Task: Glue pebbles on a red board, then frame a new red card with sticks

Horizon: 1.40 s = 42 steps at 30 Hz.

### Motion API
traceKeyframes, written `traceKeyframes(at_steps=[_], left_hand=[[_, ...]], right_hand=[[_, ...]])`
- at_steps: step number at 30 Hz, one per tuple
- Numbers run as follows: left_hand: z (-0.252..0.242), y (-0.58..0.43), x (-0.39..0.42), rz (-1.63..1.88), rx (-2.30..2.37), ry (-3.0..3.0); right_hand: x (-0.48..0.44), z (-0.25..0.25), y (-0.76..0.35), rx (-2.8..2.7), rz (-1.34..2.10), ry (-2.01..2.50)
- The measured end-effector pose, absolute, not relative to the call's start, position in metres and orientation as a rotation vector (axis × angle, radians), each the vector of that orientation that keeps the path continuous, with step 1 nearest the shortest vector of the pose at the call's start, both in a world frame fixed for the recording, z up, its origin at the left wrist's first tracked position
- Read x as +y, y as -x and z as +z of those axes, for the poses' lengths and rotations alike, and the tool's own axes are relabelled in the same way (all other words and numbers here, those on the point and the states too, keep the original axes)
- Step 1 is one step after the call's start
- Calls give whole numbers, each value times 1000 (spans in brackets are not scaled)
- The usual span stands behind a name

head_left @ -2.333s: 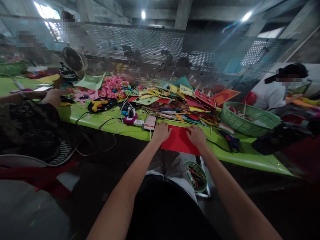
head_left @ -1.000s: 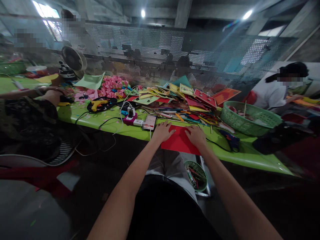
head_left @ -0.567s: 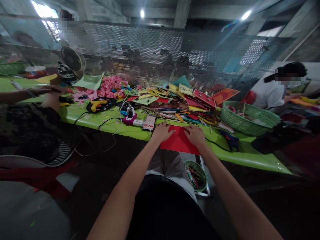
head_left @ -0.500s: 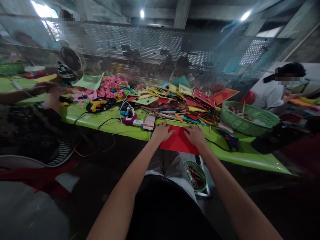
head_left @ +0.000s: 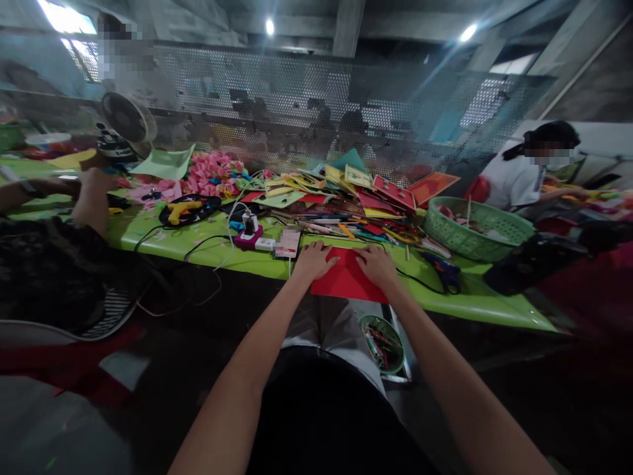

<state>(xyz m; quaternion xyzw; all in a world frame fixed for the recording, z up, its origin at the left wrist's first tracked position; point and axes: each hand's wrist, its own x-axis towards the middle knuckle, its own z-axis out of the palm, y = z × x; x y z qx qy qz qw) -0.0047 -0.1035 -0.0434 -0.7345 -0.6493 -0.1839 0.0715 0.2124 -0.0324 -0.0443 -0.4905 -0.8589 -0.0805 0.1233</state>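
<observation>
A red sheet of paper or thin card [head_left: 349,282] lies at the table's front edge, its near side reaching past the edge above my lap. My left hand [head_left: 314,261] rests on the sheet's left side, fingers stretched forward and thumb pointing inward. On the right side, my right hand [head_left: 376,265] lies likewise, with its fingers extended and its thumb on the red surface. Both hands look flat and open, pressing on the sheet. Just left of my left hand is a phone-like flat object [head_left: 287,243], partly blurred out.
Behind the sheet lie pencils and sticks [head_left: 336,227] and a heap of coloured cards [head_left: 316,185]. A purple-and-white power strip [head_left: 252,239] with cables sits left. At right are a blue glue gun [head_left: 442,272] and a green basket [head_left: 477,231]. Co-workers sit on both sides.
The whole view has shifted slightly, so things appear a little further left. My hands keep their places on the red sheet. The left co-worker's hands have moved a little.
</observation>
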Motion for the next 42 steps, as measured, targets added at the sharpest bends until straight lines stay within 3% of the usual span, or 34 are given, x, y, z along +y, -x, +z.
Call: traceKeyframes(at_steps=[42], left_hand=[[-34,-14,-99,-393,-2049,2140]], right_hand=[[-31,-44,-208,-2500,-197,1457]])
